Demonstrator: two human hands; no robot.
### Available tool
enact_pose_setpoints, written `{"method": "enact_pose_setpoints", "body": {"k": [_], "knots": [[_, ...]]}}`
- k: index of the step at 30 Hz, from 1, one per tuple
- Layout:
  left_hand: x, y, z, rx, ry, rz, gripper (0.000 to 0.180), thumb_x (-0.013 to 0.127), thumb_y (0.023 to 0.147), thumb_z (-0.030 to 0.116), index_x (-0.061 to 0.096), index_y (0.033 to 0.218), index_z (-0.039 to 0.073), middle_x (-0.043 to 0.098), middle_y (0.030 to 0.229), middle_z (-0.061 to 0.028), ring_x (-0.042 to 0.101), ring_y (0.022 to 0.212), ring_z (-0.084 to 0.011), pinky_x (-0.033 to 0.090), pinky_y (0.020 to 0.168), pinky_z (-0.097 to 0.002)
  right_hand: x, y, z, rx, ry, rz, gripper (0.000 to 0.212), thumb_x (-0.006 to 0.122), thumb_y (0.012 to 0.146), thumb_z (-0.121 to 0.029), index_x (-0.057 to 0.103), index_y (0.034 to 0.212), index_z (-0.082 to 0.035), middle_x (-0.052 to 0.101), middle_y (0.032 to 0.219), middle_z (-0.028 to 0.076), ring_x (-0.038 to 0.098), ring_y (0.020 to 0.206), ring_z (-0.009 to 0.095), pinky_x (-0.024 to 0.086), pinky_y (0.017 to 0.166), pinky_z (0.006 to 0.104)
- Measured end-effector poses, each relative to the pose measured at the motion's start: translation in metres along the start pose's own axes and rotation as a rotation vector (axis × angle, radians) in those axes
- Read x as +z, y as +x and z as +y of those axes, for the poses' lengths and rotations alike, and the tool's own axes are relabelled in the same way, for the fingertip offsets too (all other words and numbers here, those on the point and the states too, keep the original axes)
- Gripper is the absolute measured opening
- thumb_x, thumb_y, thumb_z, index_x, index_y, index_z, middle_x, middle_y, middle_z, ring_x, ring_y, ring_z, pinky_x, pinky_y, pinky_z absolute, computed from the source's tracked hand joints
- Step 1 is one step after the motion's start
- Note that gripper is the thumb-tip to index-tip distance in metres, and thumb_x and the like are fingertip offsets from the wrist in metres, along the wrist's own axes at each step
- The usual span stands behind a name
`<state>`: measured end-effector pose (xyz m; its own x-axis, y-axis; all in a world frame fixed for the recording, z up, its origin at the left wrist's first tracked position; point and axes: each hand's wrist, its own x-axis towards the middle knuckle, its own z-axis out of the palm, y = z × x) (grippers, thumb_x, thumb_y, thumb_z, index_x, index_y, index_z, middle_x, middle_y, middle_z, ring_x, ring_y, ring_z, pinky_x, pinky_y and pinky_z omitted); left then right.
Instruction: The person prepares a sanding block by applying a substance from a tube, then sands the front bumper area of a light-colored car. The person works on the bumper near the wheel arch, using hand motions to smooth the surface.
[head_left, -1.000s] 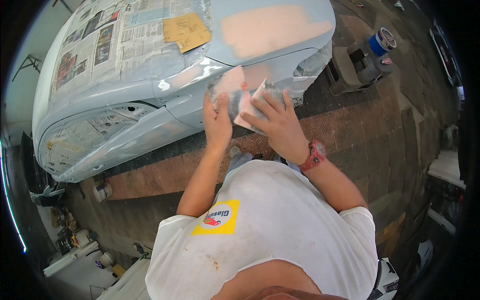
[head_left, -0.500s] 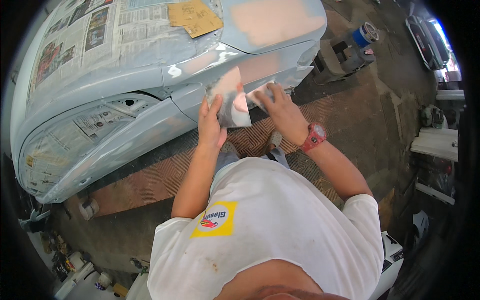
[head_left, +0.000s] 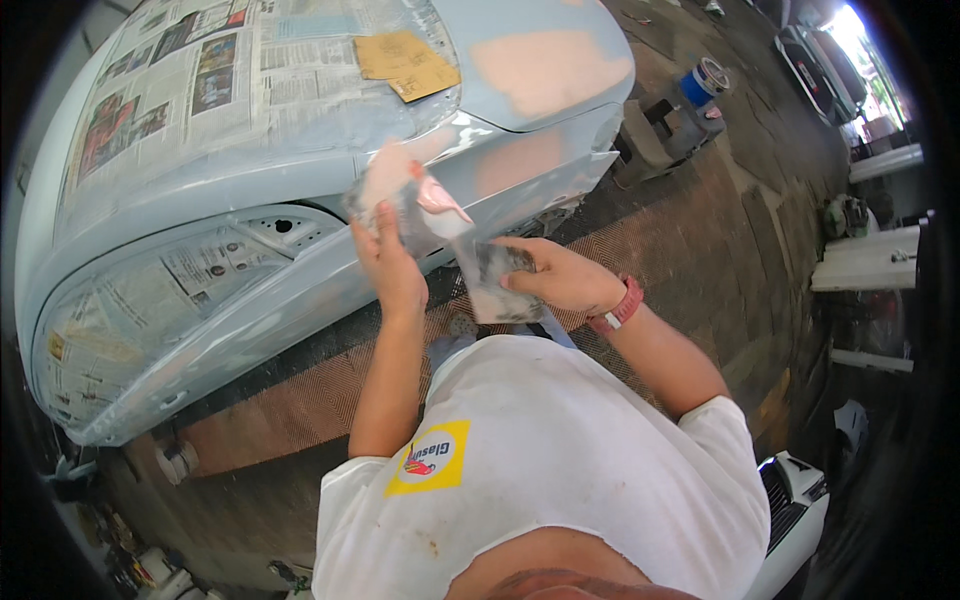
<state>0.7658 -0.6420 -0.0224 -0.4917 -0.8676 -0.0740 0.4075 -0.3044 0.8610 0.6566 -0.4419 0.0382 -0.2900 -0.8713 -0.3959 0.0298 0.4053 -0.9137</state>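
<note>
The pink paste (head_left: 440,203) lay as a thick, glossy smear on the left plate (head_left: 372,185), a blurred, whitish sheet smudged with grey and pink. Its long axis sloped from upper left to lower right, so that its lower end pointed toward the right plate (head_left: 490,295), a thin grey piece with pale smears. The left hand (head_left: 395,270) was closed around the lower left of its plate, thumb over the upper face and the other fingers mostly hidden beneath; of the two hands it was the nearer to the paste. The right hand (head_left: 575,275) pinched the right plate by its right side, thumb on the near face, the grip narrowed to the thin sheet's thickness. From that hand the paste lay up and to the left, beyond the right plate's upper left corner. The two plates all but met there, though blur hid whether they touched. A red wristband (head_left: 622,305) circled the right wrist. Beyond the hands stood a pale grey car body (head_left: 300,165) with a matt pink patch (head_left: 545,70) on its upper panel, newspaper (head_left: 215,70) over the glass and tan paper sheets (head_left: 405,65) on top. Farther right, a blue can (head_left: 704,82) rested on a grey stand (head_left: 655,140).
</note>
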Motion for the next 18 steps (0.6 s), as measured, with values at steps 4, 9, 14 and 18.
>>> {"method": "enact_pose_setpoints", "body": {"k": [4,9,14,18], "knots": [[-0.02,-0.003,0.018,-0.35,-0.144,-0.227,0.043,0.065,0.105,0.021,0.058,0.144,0.003,0.066,0.137,-0.0095,0.063,0.126,-0.0201,0.05,0.107,-0.0354,-0.03,0.0,-0.005,-0.153,0.305,0.325,0.052,0.067,0.1,-0.006,0.051,0.149,0.002,0.071,0.126,0.01,0.07,0.107,0.012,0.06,0.09,0.0285],[-0.035,-0.027,0.013,-0.625,-0.036,-0.459,0.051,0.064,0.105,0.02,0.05,0.151,0.002,0.066,0.138,-0.0103,0.064,0.125,-0.0206,0.051,0.109,-0.037,-0.035,0.007,0.032,-0.208,0.755,0.125,0.057,0.074,0.098,-0.006,0.05,0.15,-0.001,0.068,0.13,0.007,0.07,0.112,0.015,0.059,0.098,0.0315],[-0.027,-0.019,0.013,-0.483,-0.085,-0.343,0.054,0.061,0.108,0.021,0.044,0.156,0.002,0.061,0.144,-0.011,0.06,0.13,-0.0213,0.046,0.114,-0.0371,-0.042,0.011,0.055,-0.164,-0.046,0.293,0.053,0.067,0.093,0.001,0.055,0.144,-0.006,0.069,0.13,0.008,0.068,0.117,0.022,0.055,0.101,0.0364],[-0.009,-0.029,0.006,-0.323,0.16,-0.425,0.052,0.058,0.111,0.022,0.043,0.156,0.001,0.06,0.144,-0.0118,0.057,0.13,-0.0195,0.044,0.112,-0.034,-0.008,0.015,-0.008,-0.395,-0.716,0.648,0.054,0.065,0.088,0.0,0.061,0.139,-0.016,0.064,0.134,0.008,0.06,0.129,0.032,0.047,0.109,0.0453]]}}
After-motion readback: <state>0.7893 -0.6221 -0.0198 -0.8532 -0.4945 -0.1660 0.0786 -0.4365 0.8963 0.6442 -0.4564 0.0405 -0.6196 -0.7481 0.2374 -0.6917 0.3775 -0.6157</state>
